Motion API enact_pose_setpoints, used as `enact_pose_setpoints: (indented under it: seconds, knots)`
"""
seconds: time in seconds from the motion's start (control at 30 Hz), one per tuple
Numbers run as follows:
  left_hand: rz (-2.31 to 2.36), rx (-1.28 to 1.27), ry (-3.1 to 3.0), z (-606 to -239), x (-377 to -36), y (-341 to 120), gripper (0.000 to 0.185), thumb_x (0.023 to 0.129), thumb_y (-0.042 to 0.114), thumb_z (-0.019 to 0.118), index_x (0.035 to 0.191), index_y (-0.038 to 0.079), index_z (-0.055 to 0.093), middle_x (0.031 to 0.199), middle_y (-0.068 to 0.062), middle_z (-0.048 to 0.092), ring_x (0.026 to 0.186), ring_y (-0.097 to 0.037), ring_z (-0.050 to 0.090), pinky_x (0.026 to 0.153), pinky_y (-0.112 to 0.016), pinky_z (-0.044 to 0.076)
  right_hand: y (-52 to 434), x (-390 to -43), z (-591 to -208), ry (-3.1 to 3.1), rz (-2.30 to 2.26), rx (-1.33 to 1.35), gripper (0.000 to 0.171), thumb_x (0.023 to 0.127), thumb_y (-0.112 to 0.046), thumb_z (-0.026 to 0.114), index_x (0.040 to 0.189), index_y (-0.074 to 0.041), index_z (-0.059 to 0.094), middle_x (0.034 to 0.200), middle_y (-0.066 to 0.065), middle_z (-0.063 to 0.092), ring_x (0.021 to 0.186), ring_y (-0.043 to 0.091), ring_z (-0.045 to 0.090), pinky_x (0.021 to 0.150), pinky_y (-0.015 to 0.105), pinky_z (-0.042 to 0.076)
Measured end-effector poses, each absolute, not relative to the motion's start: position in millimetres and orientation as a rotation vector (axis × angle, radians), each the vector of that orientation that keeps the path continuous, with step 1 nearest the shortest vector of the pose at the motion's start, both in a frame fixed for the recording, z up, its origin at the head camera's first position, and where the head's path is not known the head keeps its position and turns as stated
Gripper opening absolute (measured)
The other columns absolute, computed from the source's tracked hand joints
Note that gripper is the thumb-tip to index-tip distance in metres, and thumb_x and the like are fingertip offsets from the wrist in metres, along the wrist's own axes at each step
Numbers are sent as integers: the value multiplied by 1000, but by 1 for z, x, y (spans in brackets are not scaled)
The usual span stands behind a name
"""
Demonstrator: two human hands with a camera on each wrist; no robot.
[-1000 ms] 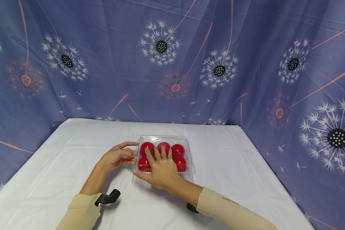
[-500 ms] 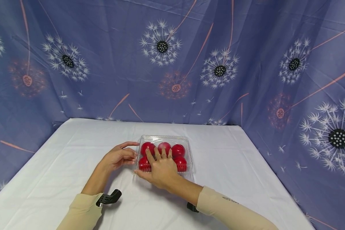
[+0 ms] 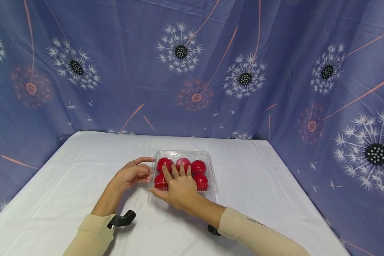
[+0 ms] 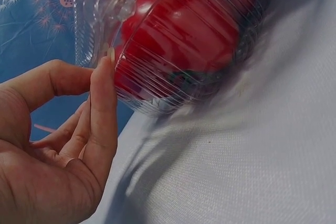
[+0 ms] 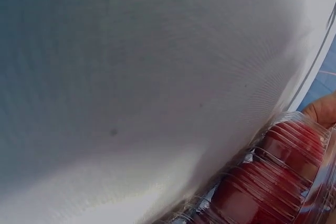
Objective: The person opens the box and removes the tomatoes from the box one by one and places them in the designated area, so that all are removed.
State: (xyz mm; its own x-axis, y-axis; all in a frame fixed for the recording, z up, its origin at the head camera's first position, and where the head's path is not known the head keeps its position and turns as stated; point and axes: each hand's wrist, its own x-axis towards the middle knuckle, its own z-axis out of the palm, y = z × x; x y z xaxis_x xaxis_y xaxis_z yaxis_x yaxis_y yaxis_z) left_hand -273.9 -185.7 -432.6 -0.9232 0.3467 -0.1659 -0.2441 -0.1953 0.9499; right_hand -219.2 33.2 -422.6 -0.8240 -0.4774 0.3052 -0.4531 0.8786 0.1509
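A clear plastic clamshell container point(image 3: 192, 153) full of several red tomatoes point(image 3: 198, 167) sits with its lid down on the white table. My left hand point(image 3: 132, 175) is at its left side, with thumb and fingertips pinching the edge of the rim; the left wrist view shows the fingertips of this hand point(image 4: 68, 145) meeting at the plastic. Spread flat over the lid, my right hand point(image 3: 182, 190) presses from above, thumb along the front left corner. It hides part of the front row of tomatoes. Through the ribbed wall point(image 4: 173, 51), a bit of green shows low on one tomato.
The white cloth-covered table point(image 3: 249, 177) stretches around the container. A blue curtain point(image 3: 131, 64) with dandelion prints hangs behind and at both sides. Each wrist wears a black camera mount, the left one point(image 3: 123, 218) standing out over the cloth.
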Motion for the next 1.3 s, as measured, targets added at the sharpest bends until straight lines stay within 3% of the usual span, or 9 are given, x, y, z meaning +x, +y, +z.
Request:
enact_pose_setpoints:
  seconds: [0.6,0.97,1.3]
  knots:
    - [2168,108,1698,-432,-273,-186,52,91,-9,55,141,-1,45,77,0,66,60,-9,66,57,-24,61,31,-219,-421,-2700,-127,699,91,90,-85,29,151,-21,51,148,9,56,131,41,56,110,56,47]
    - [2168,102,1700,-431,-271,-188,49,91,-9,54,139,0,46,75,0,67,59,-9,66,57,-24,61,29,-220,-420,-2717,-130,715,89,91,-84,32,150,-21,52,149,9,56,128,46,57,112,54,46]
    - [2150,120,1703,-431,-273,-186,53,92,-8,55,144,-2,44,79,0,69,62,-9,67,59,-25,61,32,-222,-422,-2683,-125,706,87,93,-82,30,150,-20,51,148,9,57,132,42,56,115,56,42]
